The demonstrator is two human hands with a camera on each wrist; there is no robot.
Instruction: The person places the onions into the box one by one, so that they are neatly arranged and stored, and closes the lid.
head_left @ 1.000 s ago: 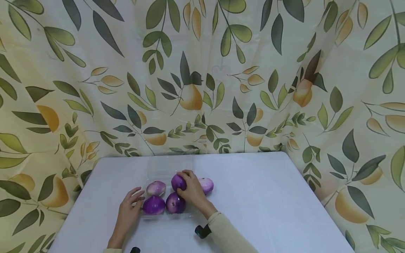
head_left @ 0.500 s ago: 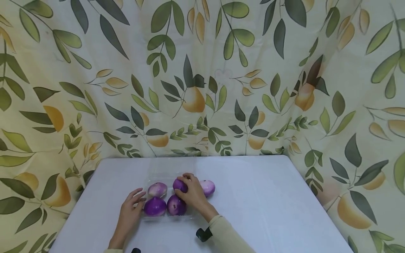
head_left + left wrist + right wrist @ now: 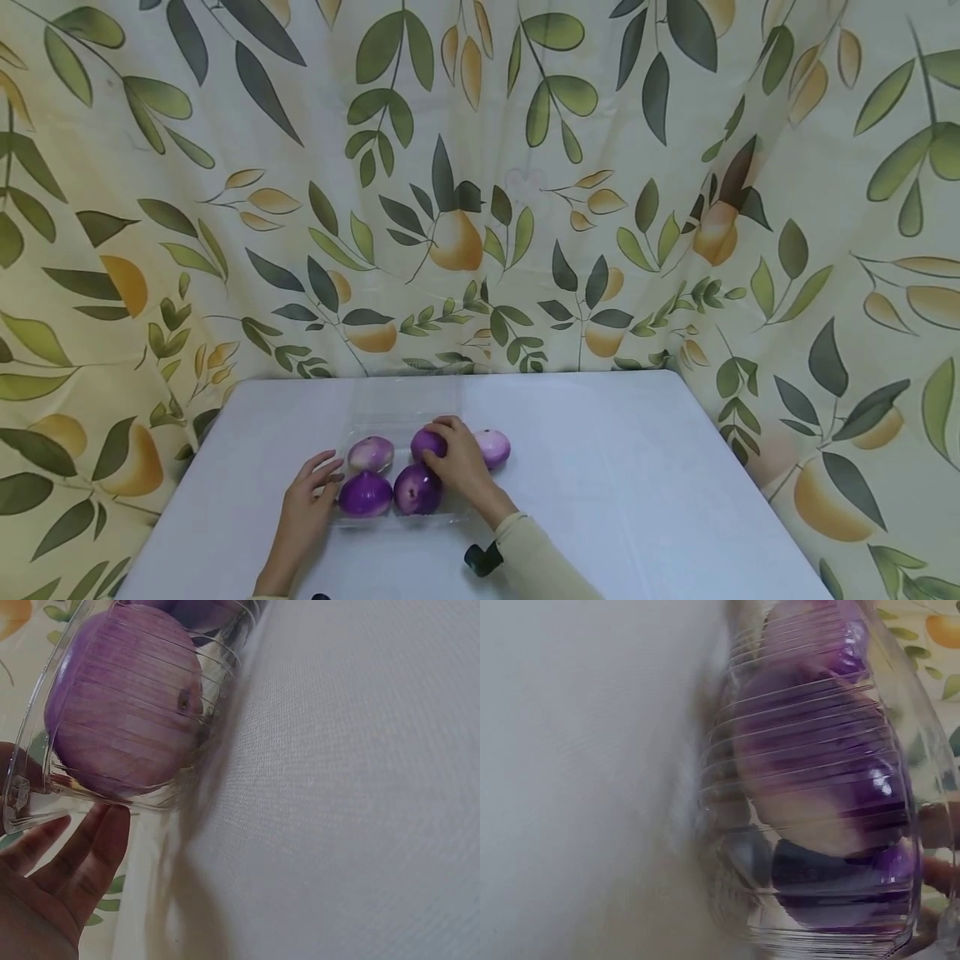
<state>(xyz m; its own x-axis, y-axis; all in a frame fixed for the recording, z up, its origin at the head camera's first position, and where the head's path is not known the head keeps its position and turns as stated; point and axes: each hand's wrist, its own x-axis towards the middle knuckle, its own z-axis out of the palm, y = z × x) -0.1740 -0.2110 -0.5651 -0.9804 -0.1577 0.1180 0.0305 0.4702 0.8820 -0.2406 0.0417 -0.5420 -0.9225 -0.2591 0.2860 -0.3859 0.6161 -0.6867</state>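
A clear plastic container [image 3: 405, 523] with a raised lid holds several purple onions. My right hand [image 3: 463, 462] grips a dark purple onion [image 3: 427, 444] from above, at the container's back right. Just in front of it is another dark onion [image 3: 417, 489]; a pointed purple onion [image 3: 365, 494] and a paler onion [image 3: 371, 454] fill the left side. My left hand [image 3: 306, 496] is at the container's left wall, its fingers extended; in the left wrist view the fingertips [image 3: 116, 814] touch the clear plastic. Through the ribbed wall, the right wrist view shows onions [image 3: 814, 757].
A pale onion [image 3: 492, 447] lies on the white-covered table [image 3: 600, 475], right of the container and partly behind my right hand. The transparent lid [image 3: 405, 396] stands open toward the back. Behind the table hangs a leaf-patterned curtain [image 3: 525, 275].
My right hand and the onion in it have shifted slightly right and down toward the container. The left hand stays at the left wall. The head view has tilted a little.
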